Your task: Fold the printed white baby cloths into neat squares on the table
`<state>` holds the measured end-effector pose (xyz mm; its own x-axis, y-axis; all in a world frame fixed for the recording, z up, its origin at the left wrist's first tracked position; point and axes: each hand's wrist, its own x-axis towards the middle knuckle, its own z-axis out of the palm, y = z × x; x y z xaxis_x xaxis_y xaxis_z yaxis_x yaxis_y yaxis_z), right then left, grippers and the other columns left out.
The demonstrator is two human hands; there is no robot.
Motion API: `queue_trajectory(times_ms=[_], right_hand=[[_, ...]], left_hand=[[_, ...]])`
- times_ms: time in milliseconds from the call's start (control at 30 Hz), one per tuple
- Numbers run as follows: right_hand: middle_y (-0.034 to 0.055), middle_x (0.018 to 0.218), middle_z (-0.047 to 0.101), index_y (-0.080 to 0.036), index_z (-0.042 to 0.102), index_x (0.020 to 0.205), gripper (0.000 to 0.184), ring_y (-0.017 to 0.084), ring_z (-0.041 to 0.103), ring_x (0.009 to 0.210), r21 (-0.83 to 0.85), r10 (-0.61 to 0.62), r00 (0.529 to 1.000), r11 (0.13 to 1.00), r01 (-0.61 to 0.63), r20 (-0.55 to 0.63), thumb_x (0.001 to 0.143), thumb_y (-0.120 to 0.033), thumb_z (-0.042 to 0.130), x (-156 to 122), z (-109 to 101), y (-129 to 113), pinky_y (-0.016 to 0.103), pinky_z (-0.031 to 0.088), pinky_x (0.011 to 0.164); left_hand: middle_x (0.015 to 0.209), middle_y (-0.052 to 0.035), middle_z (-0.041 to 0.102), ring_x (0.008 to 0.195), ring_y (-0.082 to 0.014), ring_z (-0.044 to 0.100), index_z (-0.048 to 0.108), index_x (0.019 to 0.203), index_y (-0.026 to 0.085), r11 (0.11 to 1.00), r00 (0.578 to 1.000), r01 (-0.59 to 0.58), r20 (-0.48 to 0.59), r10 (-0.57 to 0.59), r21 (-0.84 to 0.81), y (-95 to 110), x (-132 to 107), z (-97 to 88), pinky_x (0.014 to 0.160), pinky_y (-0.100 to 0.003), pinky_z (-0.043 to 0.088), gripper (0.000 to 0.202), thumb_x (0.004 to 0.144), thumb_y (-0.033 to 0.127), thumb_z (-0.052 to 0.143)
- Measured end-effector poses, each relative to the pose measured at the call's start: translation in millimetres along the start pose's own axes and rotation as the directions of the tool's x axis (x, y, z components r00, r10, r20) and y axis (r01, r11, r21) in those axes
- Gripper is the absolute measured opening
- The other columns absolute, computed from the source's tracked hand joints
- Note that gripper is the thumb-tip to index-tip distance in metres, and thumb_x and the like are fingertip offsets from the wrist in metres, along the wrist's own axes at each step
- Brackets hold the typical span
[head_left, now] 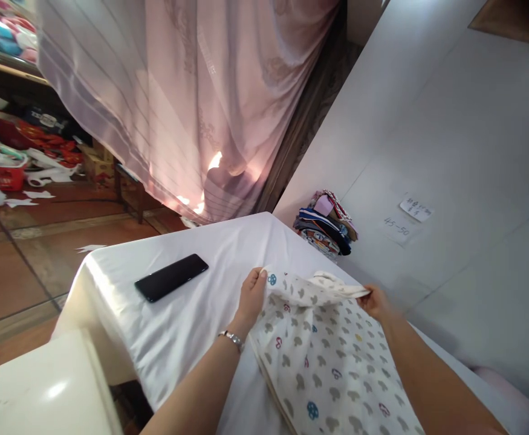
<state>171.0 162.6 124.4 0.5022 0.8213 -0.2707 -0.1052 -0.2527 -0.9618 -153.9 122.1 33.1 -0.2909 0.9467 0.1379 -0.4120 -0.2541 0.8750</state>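
Note:
A white cloth garment [323,356] printed with grey, blue and red mushroom shapes lies spread over the near part of the white-covered table. Its far edge is lifted and partly folded over between my hands. My left hand [251,296], with a silver band at the wrist, pinches the left corner of that edge. At the right end, my right hand [375,301] grips the other corner between thumb and fingers. Whether the cloth is a top or trousers I cannot tell, as its near part runs out of view.
A black phone [172,278] rests on the white tablecloth [123,266] at left. Folded clothes [323,223] are stacked by the wall, which bears paper notes [416,208]. A pink curtain [191,90] hangs behind. A white surface [42,386] stands at lower left; a red basket [10,175] sits farther back.

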Motion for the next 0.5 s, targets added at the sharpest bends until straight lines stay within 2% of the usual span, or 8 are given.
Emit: queue_trajectory(times_ms=[33,100,167,233,300,367,433,500], right_hand=[[-0.0037,0.047,0.05,-0.018,0.051,0.078,0.015,0.011,0.05,0.039,0.01,0.026,1.0,1.0,-0.027,0.008,0.08,-0.007,0.041,0.0,-2.9,8.5,0.019,0.046,0.041],[-0.0024,0.048,0.052,-0.017,0.052,0.078,0.015,0.011,0.052,0.04,0.013,0.049,0.999,0.999,-0.049,0.023,0.079,-0.006,0.042,4.4,-5.1,10.6,0.019,0.046,0.04],[0.0012,0.053,0.057,-0.015,0.054,0.08,0.016,0.013,0.057,0.046,0.021,0.041,0.997,0.999,-0.042,0.06,0.079,-0.006,0.041,13.9,0.3,-4.4,0.019,0.048,0.043],[0.0066,0.064,0.064,-0.012,0.056,0.083,0.016,0.015,0.063,0.056,0.026,0.017,0.993,0.999,-0.02,0.121,0.082,-0.008,0.041,26.2,17.5,-28.5,0.02,0.051,0.047],[0.0105,0.075,0.067,-0.011,0.059,0.087,0.018,0.017,0.066,0.066,0.023,-0.018,0.977,1.0,0.013,0.213,0.085,-0.013,0.041,38.0,49.0,-52.7,0.023,0.053,0.051],[0.0108,0.08,0.068,-0.012,0.06,0.09,0.021,0.018,0.066,0.07,0.007,-0.079,0.939,0.997,0.082,0.334,0.087,-0.017,0.04,46.8,93.0,-70.2,0.025,0.053,0.053],[0.0087,0.081,0.068,-0.015,0.06,0.091,0.023,0.017,0.065,0.07,0.003,-0.169,0.888,0.983,0.186,0.427,0.089,-0.021,0.038,52.4,143.9,-77.7,0.025,0.053,0.054],[0.0059,0.085,0.068,-0.017,0.059,0.093,0.023,0.015,0.064,0.072,0.018,-0.244,0.849,0.963,0.267,0.468,0.089,-0.024,0.038,56.3,194.3,-73.8,0.025,0.054,0.056]], left_hand=[[0.068,0.0023,0.056,0.065,-0.0128,0.05,0.057,0.077,0.018,0.997,0.999,-0.044,0.002,0.044,0.057,0.7,-1.4,-0.2,0.063,-0.024,0.041,0.032,0.078,0.049,0.052],[0.068,0.0015,0.056,0.067,-0.0141,0.051,0.057,0.079,0.019,0.976,0.99,-0.137,-0.018,0.142,0.167,3.9,-2.8,-2.3,0.064,-0.025,0.041,0.028,0.082,0.045,0.049],[0.069,0.0013,0.056,0.067,-0.0147,0.051,0.056,0.08,0.019,0.945,0.971,-0.199,-0.076,0.225,0.26,9.0,-1.0,-7.3,0.063,-0.025,0.041,0.026,0.084,0.043,0.046],[0.07,0.0012,0.055,0.068,-0.0149,0.051,0.055,0.081,0.02,0.922,0.946,-0.213,-0.169,0.278,0.325,14.0,4.1,-14.8,0.064,-0.025,0.04,0.024,0.086,0.04,0.044],[0.071,0.0011,0.055,0.069,-0.015,0.051,0.055,0.081,0.02,0.913,0.912,-0.196,-0.276,0.305,0.359,17.7,11.4,-24.4,0.066,-0.025,0.04,0.022,0.086,0.038,0.043],[0.071,0.0011,0.055,0.07,-0.0148,0.051,0.054,0.081,0.02,0.917,0.869,-0.159,-0.389,0.306,0.365,20.0,19.3,-35.0,0.066,-0.025,0.04,0.021,0.086,0.037,0.044],[0.071,0.0017,0.055,0.068,-0.0142,0.05,0.054,0.08,0.02,0.938,0.82,-0.115,-0.502,0.276,0.328,21.4,26.7,-45.7,0.064,-0.025,0.04,0.021,0.085,0.038,0.045],[0.072,0.0019,0.055,0.068,-0.0134,0.049,0.054,0.082,0.019,0.96,0.765,-0.093,-0.598,0.239,0.264,22.2,33.0,-55.3,0.063,-0.025,0.04,0.023,0.085,0.04,0.046]])
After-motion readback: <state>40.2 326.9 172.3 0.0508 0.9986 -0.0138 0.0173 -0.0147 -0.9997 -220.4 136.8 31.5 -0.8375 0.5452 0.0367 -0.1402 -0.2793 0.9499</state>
